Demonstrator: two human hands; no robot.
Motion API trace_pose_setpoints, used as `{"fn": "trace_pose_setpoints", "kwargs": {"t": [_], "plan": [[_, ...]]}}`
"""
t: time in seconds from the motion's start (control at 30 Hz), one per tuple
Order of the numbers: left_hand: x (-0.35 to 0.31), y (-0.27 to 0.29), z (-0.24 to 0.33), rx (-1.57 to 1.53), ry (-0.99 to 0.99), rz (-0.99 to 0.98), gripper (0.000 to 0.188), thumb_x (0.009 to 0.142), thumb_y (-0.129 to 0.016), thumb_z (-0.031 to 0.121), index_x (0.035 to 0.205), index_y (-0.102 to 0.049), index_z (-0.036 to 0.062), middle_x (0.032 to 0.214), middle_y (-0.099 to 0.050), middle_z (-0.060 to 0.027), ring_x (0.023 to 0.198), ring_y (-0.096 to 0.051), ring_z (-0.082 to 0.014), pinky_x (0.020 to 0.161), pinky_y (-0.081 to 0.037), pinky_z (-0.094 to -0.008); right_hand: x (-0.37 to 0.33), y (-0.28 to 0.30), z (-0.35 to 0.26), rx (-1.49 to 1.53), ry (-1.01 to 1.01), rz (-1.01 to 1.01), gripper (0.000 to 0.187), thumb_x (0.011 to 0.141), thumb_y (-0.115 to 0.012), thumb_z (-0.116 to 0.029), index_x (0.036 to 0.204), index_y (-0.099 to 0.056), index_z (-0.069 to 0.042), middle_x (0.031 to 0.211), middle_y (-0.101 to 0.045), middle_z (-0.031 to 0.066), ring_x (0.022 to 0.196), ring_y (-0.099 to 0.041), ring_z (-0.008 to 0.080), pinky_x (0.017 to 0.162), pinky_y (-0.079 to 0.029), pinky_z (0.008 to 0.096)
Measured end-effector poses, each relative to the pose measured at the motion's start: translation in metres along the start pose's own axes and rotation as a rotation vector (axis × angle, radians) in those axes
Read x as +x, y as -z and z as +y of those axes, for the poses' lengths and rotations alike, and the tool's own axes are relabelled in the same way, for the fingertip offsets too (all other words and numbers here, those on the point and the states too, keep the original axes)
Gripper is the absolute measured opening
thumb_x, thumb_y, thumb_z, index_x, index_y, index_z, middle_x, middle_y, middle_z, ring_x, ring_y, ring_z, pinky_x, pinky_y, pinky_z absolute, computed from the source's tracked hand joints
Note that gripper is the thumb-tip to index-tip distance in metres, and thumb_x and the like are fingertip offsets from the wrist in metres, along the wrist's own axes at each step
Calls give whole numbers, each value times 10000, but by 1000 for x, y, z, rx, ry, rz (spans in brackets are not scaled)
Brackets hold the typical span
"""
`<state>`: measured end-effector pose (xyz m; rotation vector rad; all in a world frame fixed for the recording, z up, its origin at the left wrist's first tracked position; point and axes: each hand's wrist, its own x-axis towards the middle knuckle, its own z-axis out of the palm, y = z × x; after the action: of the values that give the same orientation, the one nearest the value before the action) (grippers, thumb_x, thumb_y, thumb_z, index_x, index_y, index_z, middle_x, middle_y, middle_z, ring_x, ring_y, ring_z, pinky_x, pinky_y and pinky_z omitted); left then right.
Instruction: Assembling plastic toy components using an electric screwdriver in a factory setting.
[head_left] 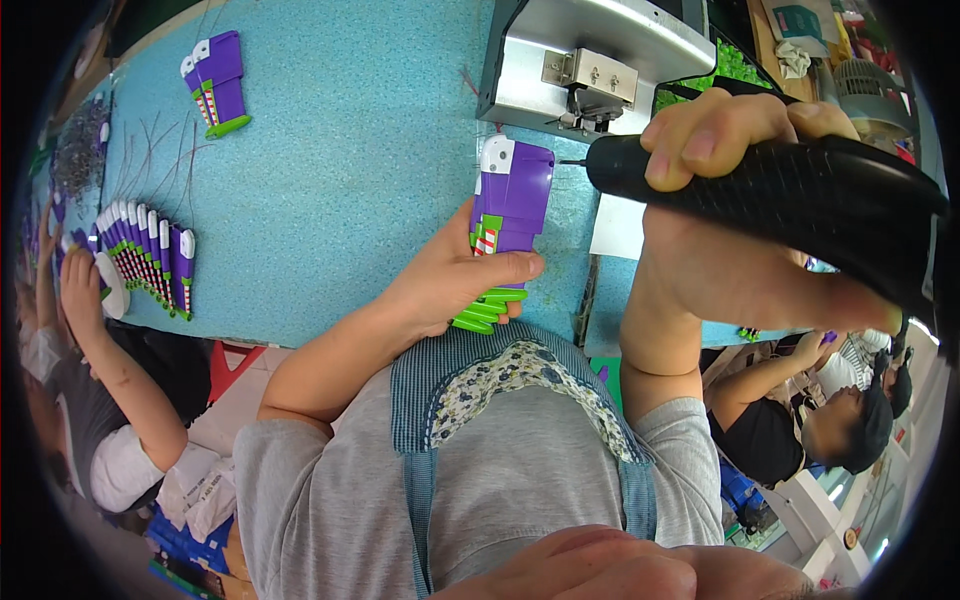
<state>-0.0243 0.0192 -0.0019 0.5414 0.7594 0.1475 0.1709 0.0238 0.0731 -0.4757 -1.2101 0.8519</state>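
My left hand is closed around several stacked purple plastic toy pieces with white corners, red-and-white striped parts and bright green ends. The thumb presses across their lower part, and the stack stands nearly upright in the view. Black and thick-bodied, an electric screwdriver lies in my right hand, its fingers wrapped over the handle. The thin bit points left, its tip a short way from the right edge of the top purple piece. A screw on that bit cannot be made out.
A metal fixture stands just beyond my hands on the blue table. Similar purple pieces lie at the far left, with a fanned row nearer. A co-worker's hand is beside that row; another person sits at right.
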Motion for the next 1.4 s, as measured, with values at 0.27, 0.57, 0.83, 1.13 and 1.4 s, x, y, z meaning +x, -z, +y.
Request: {"fn": "trace_pose_setpoints", "kwargs": {"t": [0.27,0.57,0.83,1.13,1.4], "plan": [[-3,-4,0,20,16,16,516,793,-727,124,1178,-392,46,892,-609,-97,604,-603,-163,495,-518,-291,-8,-2,11,-103,9,35,994,706,-330,-886,1205,-464,-38,765,-579,156,568,-542,222,517,-434,332],[1,4,0,-15,17,-27,507,809,-704,103,1208,-395,50,982,-612,-115,671,-604,-160,507,-523,-300,2,-9,6,-52,-102,158,1028,683,-352,-899,1274,-449,-63,820,-582,157,624,-557,224,593,-446,343],[1,2,11,-82,-29,-52,585,800,-712,113,1270,-371,47,1089,-580,-92,642,-605,-161,493,-529,-294,29,19,5,-21,-44,-170,1035,685,-322,-905,1192,-484,-18,859,-600,188,661,-573,267,627,-455,369],[-2,-1,8,-84,-4,-52,556,805,-703,103,1257,-383,53,1030,-597,-85,626,-602,-161,480,-516,-294,-3,-3,12,-30,-86,-6,1001,696,-317,-898,1194,-472,-43,818,-588,164,616,-563,227,582,-461,341],[3,-2,14,-31,39,-55,560,800,-715,118,1242,-379,47,986,-600,-73,600,-599,-155,476,-506,-287,0,5,3,-105,-54,-10,996,695,-327,-896,1186,-474,-43,785,-588,154,606,-567,222,551,-458,335]]}}
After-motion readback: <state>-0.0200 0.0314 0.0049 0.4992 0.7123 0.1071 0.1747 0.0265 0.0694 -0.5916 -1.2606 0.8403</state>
